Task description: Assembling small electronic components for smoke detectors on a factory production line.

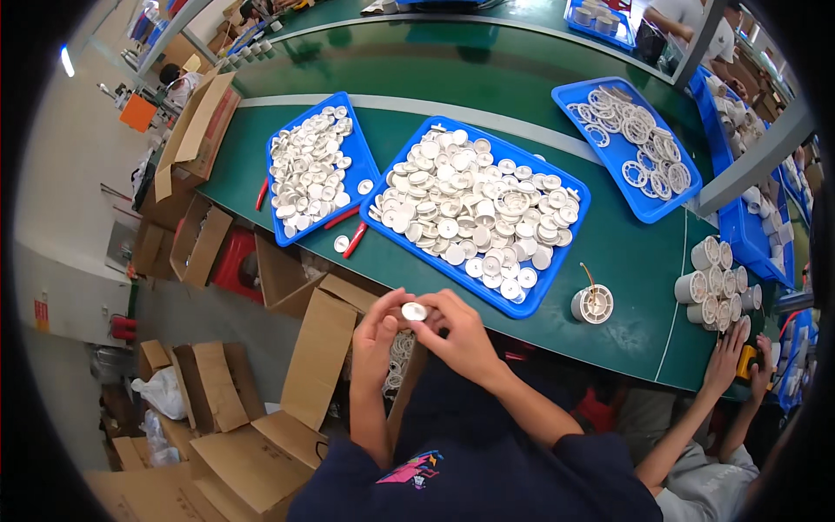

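Observation:
In front of my body, at the table's near edge, a small round white cap [414, 311] is held between the fingertips of both hands. My left hand [374, 339] closes on it from the left, and my right hand [457, 335] pinches it from the right with thumb and fingers. Just beyond them lies a blue tray [519, 308] heaped with similar white round parts. Another blue tray [355, 172] to its left holds more of these caps. A single loose cap [341, 244] rests on the table between the trays, near a red-handled tool [356, 240].
A white cylindrical housing [592, 304] with a wire stands right of my hands. Stacked white cylinders [713, 283] sit near a co-worker's hands [722, 357]. A blue tray [624, 180] of white rings lies at far right. Open cartons [317, 348] stand below left. A metal post [757, 161] rises at right.

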Demonstrator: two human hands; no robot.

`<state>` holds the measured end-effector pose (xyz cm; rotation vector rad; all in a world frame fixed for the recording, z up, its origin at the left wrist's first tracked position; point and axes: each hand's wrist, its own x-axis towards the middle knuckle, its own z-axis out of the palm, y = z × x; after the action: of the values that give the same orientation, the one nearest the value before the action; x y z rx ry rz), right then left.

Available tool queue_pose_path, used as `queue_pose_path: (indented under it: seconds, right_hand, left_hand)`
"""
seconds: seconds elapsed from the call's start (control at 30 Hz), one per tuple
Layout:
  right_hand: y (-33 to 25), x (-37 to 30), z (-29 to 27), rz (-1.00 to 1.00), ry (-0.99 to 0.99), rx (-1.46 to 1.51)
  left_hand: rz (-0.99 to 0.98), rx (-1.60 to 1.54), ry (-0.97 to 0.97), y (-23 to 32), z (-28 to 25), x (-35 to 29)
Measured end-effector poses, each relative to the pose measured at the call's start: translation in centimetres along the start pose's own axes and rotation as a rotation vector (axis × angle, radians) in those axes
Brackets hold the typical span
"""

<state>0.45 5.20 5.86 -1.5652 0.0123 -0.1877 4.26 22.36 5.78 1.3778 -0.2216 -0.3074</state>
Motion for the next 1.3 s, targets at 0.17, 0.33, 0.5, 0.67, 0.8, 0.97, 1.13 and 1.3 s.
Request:
queue_pose_path:
  seconds: [0.17, 0.33, 0.5, 0.67, 0.8, 0.97, 1.13, 1.3]
  right_hand:
    - [0.3, 2.4, 3.9, -0.097, -0.051, 0.006]
    - [1.4, 3.8, 6.1, -0.269, -0.069, -0.178]
    - [2.0, 5.3, 8.5, -0.289, -0.128, -0.237]
    - [5.7, 13.0, 9.8, -0.286, 0.010, -0.591]
    - [6.0, 15.4, 12.4, -0.251, -0.108, -0.845]
    - [5.2, 14.9, 12.3, -0.212, -0.102, -0.815]
    - [5.0, 14.4, 11.1, -0.227, -0.050, -0.708]
    - [4.5, 13.4, 12.3, -0.168, 0.098, -0.384]
  left_hand:
    - [0.054, -0.247, 0.197, -2.2, -2.6, 0.1]
    - [-0.019, -0.286, 0.261, -1.1, -3.8, 0.6]
    - [0.049, -0.255, 0.376, -2.2, -6.8, 0.6]
    - [0.132, -0.192, 0.486, -3.8, -9.4, 2.8]
    - [0.098, -0.050, 0.522, -4.2, -9.4, 5.8]
    - [0.071, 0.052, 0.564, -4.3, -9.1, 8.5]
    - [0.094, 0.308, 0.613, -5.5, -9.0, 9.4]
    - [0.185, 0.449, 0.562, -4.6, -9.8, 8.6]
